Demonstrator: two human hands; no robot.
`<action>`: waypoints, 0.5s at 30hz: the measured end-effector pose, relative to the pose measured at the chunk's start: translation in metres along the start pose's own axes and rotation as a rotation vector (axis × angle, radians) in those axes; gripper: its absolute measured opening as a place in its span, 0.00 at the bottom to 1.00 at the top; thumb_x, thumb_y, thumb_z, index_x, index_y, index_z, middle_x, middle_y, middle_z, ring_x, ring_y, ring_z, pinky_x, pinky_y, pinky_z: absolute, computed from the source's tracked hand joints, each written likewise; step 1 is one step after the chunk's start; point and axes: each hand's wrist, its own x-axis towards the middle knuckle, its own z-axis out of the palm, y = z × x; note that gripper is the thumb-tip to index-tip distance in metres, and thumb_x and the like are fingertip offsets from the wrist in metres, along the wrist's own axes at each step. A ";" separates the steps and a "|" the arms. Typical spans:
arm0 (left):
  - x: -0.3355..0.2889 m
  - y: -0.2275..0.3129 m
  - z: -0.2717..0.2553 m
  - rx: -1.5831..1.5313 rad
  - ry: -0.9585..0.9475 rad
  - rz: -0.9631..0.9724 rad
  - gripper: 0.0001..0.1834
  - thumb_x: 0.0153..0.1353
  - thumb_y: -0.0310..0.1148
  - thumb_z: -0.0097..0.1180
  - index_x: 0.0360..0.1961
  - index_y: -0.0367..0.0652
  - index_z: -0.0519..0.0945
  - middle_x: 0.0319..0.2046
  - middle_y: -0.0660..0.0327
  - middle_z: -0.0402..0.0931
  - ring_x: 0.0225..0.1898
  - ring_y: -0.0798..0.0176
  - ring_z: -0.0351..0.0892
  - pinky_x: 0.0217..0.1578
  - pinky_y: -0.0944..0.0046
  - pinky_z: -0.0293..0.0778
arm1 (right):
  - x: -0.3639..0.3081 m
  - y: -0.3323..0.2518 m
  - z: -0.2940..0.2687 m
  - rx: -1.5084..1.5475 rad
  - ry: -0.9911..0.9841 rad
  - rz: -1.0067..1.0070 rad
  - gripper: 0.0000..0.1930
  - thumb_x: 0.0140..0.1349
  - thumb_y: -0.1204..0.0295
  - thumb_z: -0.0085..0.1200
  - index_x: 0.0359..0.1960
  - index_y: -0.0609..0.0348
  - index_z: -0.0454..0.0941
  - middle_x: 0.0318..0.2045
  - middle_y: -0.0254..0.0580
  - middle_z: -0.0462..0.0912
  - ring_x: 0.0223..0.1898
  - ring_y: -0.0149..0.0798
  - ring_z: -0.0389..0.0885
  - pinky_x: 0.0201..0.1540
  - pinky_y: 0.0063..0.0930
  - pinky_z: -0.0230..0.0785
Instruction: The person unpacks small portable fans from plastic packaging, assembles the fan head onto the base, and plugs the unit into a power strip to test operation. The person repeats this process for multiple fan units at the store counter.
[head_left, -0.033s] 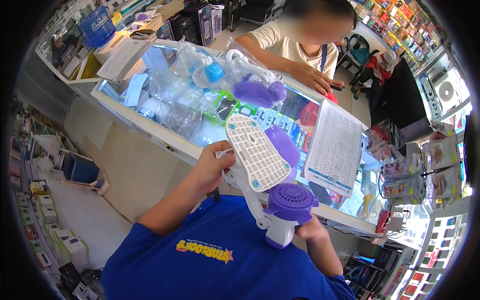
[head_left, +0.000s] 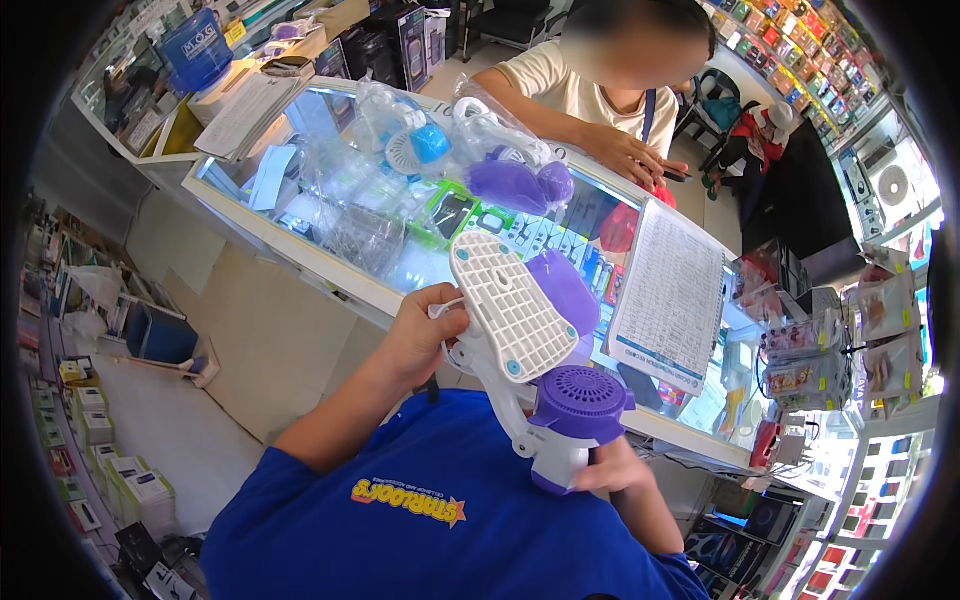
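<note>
In front of my chest is a white-and-purple folding stand (head_left: 505,405). Its gridded white base plate (head_left: 512,308), dotted with teal pads, faces up toward me. My left hand (head_left: 428,325) is closed around the white arm beside the base plate. At the lower end sits a round, vented purple head (head_left: 580,400) on a white housing. My right hand (head_left: 612,468), slightly blurred, has its fingers closed against that housing's side. A flat purple panel (head_left: 560,292) shows behind the base plate; I cannot tell whether it is joined to it.
Bagged purple-and-white pieces (head_left: 507,184) and a bagged blue-and-white piece (head_left: 415,148) lie on the glass display counter (head_left: 300,262). A written record notebook (head_left: 668,290) rests to their right. Across the counter a person (head_left: 610,110) leans with a phone in hand. Packaged goods hang at the right.
My right hand has shifted from behind the vented head onto the side of the white housing, its fingers now showing. The left hand keeps its hold, and the stand has barely moved.
</note>
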 end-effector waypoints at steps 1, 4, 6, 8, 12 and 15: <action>-0.004 0.004 0.002 0.046 -0.041 0.087 0.17 0.65 0.40 0.75 0.45 0.40 0.84 0.42 0.60 0.88 0.36 0.71 0.84 0.36 0.70 0.77 | -0.004 -0.003 0.012 -0.302 0.044 -0.023 0.50 0.50 0.72 0.74 0.76 0.67 0.62 0.66 0.58 0.77 0.69 0.54 0.77 0.70 0.47 0.69; -0.001 0.023 0.008 0.215 -0.004 0.141 0.19 0.68 0.36 0.71 0.53 0.39 0.81 0.42 0.61 0.87 0.37 0.70 0.83 0.37 0.69 0.77 | 0.010 -0.007 0.028 -0.214 0.182 0.135 0.45 0.52 0.81 0.70 0.74 0.64 0.64 0.62 0.54 0.81 0.61 0.52 0.84 0.64 0.44 0.75; 0.001 0.032 0.012 0.251 -0.004 0.218 0.22 0.69 0.35 0.69 0.59 0.38 0.77 0.40 0.63 0.86 0.38 0.69 0.82 0.37 0.69 0.77 | 0.019 -0.009 0.031 -0.068 0.304 0.081 0.38 0.53 0.82 0.69 0.69 0.63 0.72 0.55 0.46 0.85 0.55 0.42 0.84 0.58 0.36 0.76; 0.004 0.039 0.010 0.432 0.269 0.473 0.28 0.68 0.33 0.69 0.64 0.37 0.73 0.38 0.63 0.84 0.41 0.68 0.82 0.38 0.69 0.77 | 0.028 -0.010 0.027 -0.045 0.348 0.031 0.33 0.55 0.84 0.68 0.66 0.62 0.76 0.50 0.41 0.86 0.50 0.36 0.84 0.54 0.33 0.76; 0.021 0.050 -0.010 1.352 0.773 1.045 0.22 0.66 0.30 0.69 0.59 0.38 0.78 0.37 0.64 0.81 0.39 0.69 0.80 0.38 0.67 0.76 | 0.038 -0.016 0.014 -0.224 0.361 -0.097 0.29 0.56 0.82 0.68 0.62 0.63 0.79 0.49 0.41 0.86 0.49 0.35 0.83 0.53 0.33 0.76; 0.036 0.062 -0.029 1.559 0.729 0.905 0.14 0.62 0.30 0.72 0.47 0.34 0.85 0.31 0.62 0.81 0.37 0.70 0.79 0.35 0.65 0.75 | 0.046 -0.022 0.009 -0.407 0.228 -0.113 0.27 0.56 0.80 0.68 0.61 0.64 0.80 0.50 0.41 0.86 0.51 0.35 0.83 0.55 0.33 0.75</action>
